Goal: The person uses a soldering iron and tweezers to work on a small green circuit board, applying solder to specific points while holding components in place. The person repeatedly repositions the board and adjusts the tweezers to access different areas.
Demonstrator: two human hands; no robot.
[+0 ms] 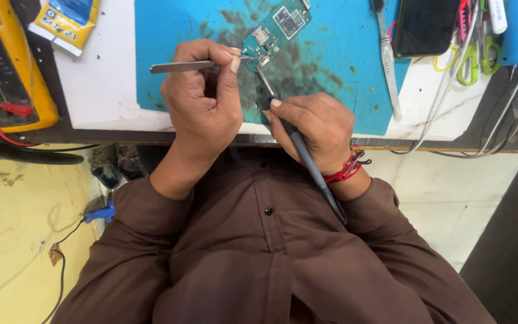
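Left hand (pixel 202 105) grips tweezers (pixel 181 66), right hand (pixel 316 129) grips soldering iron (pixel 307 159); both meet circuit board (pixel 276 27); scalpel (pixel 387 57) lies beside.

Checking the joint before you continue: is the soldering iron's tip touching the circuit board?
Touching: in the head view the soldering iron tip meets the lower edge of the circuit board.

The circuit board (pixel 277 27) runs off the top edge; the yellow multimeter (pixel 7 66) is cut off at the left.
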